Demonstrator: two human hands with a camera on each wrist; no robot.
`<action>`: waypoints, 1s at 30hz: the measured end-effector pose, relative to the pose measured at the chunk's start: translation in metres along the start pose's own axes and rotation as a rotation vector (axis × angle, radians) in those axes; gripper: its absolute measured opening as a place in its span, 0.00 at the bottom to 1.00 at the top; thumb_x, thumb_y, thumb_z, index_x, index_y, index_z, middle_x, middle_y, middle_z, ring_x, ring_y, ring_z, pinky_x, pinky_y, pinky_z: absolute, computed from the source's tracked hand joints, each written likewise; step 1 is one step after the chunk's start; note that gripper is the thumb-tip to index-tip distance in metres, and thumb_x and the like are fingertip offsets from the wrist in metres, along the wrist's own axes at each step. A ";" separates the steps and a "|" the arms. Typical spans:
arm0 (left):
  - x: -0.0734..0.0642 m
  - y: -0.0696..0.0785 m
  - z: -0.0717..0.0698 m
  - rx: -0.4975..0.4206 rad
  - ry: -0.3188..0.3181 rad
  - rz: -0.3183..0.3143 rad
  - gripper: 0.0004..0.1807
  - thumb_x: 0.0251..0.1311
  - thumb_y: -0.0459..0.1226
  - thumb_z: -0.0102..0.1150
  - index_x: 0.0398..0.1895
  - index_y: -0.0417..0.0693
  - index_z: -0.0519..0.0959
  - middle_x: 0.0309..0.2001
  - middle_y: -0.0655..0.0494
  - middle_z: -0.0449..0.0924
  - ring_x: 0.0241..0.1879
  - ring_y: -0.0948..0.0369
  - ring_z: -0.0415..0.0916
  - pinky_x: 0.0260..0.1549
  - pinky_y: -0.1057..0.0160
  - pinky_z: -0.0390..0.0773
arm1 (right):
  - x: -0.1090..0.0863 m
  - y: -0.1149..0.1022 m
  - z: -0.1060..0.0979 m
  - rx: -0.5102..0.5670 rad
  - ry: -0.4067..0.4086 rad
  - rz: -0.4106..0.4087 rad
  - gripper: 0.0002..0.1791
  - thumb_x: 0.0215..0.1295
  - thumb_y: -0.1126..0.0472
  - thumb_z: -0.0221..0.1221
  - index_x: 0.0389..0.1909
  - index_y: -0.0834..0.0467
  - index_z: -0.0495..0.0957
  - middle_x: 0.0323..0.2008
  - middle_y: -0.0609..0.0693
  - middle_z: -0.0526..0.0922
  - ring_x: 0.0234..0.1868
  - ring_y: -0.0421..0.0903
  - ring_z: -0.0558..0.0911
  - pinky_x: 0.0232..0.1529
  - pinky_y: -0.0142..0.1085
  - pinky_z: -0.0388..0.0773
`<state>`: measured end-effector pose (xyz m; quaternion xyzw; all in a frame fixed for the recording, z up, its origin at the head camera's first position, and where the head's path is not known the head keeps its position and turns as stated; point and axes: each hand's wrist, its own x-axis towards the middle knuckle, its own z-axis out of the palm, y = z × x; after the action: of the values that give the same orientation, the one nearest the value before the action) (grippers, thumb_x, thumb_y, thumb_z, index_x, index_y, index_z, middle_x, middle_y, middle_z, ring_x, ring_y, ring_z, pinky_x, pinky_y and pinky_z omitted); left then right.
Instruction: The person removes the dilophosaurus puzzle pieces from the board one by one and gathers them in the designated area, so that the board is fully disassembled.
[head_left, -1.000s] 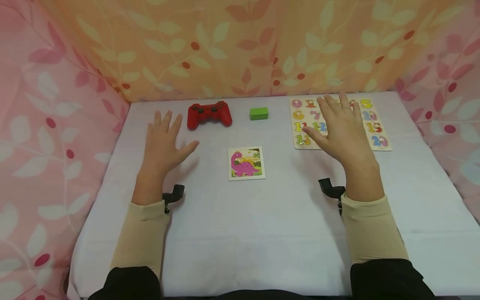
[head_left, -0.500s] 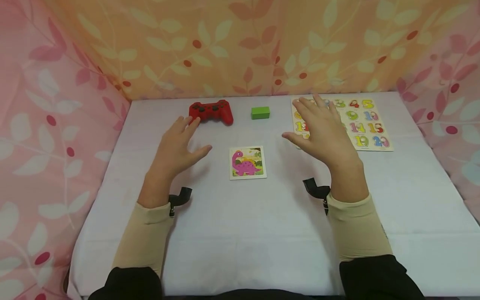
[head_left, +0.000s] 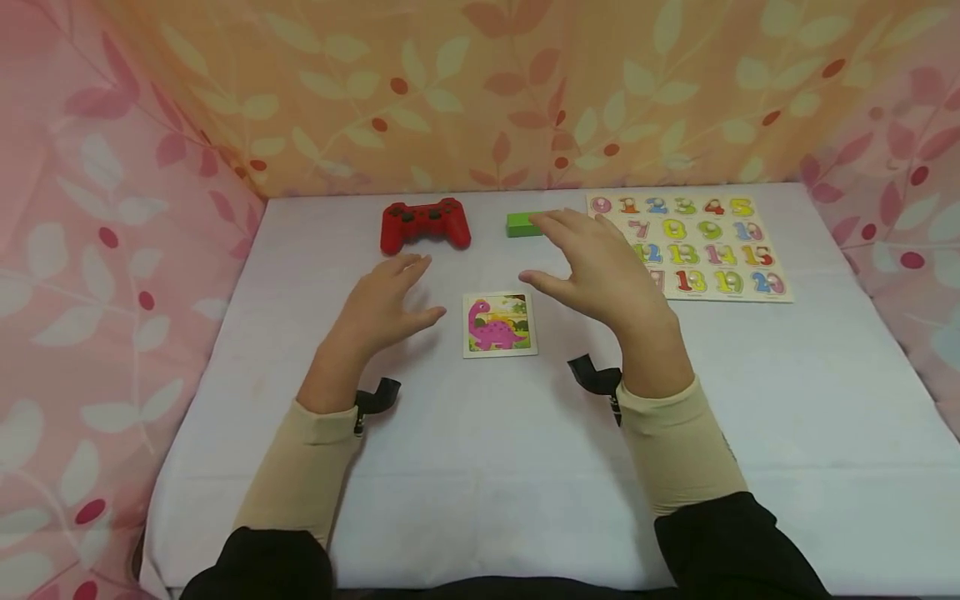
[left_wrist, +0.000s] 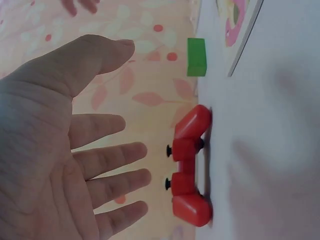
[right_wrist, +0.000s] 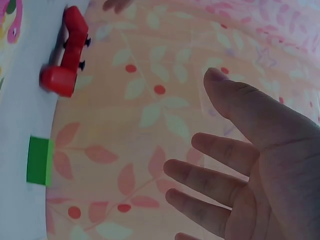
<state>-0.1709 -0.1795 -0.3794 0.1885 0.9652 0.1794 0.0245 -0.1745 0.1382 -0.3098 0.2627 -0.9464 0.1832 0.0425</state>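
pink dinosaur tile [head_left: 500,325], nearly square with no clear long axis, lies flat on the counter [head_left: 480,500], rightward of the left grip [head_left: 378,308] and leftward of the right grip [head_left: 606,271], both spread and holding nothing, neither plainly nearer.

We see a tabletop [head_left: 480,492] draped in white cloth, with faint creases running across its near part. At its far side, left of the middle, we find a red game controller [head_left: 425,223] lying flat. To its right, apart from it, we have a small green block [head_left: 522,225]. Nearer to us, around the middle, lies a square picture [head_left: 500,325] of a pink dinosaur with a pale border. Over at the far right we make out a board of colourful numbers [head_left: 705,246], lying flat in rows.
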 end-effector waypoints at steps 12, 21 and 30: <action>0.006 0.011 0.020 -0.014 -0.165 0.004 0.47 0.61 0.57 0.68 0.79 0.48 0.62 0.70 0.44 0.68 0.69 0.47 0.65 0.66 0.43 0.67 | 0.020 -0.027 0.026 -0.041 -0.077 -0.106 0.39 0.66 0.42 0.67 0.73 0.56 0.71 0.68 0.54 0.75 0.69 0.53 0.71 0.72 0.53 0.58; 0.010 0.014 0.034 -0.034 -0.224 -0.018 0.47 0.59 0.57 0.71 0.78 0.48 0.66 0.65 0.45 0.71 0.63 0.50 0.69 0.62 0.48 0.71 | 0.037 -0.034 0.054 0.024 -0.193 -0.118 0.32 0.65 0.52 0.69 0.68 0.57 0.76 0.61 0.53 0.79 0.62 0.53 0.77 0.65 0.48 0.70; 0.008 0.012 0.044 -0.100 -0.261 -0.053 0.47 0.53 0.57 0.74 0.75 0.50 0.70 0.53 0.50 0.71 0.52 0.54 0.72 0.53 0.52 0.75 | 0.052 -0.029 0.090 0.020 -0.365 -0.028 0.29 0.66 0.54 0.67 0.66 0.56 0.78 0.56 0.53 0.79 0.56 0.52 0.79 0.59 0.48 0.74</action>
<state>-0.1695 -0.1516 -0.4160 0.1830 0.9484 0.2005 0.1637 -0.2033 0.0571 -0.3750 0.3049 -0.9329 0.1411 -0.1299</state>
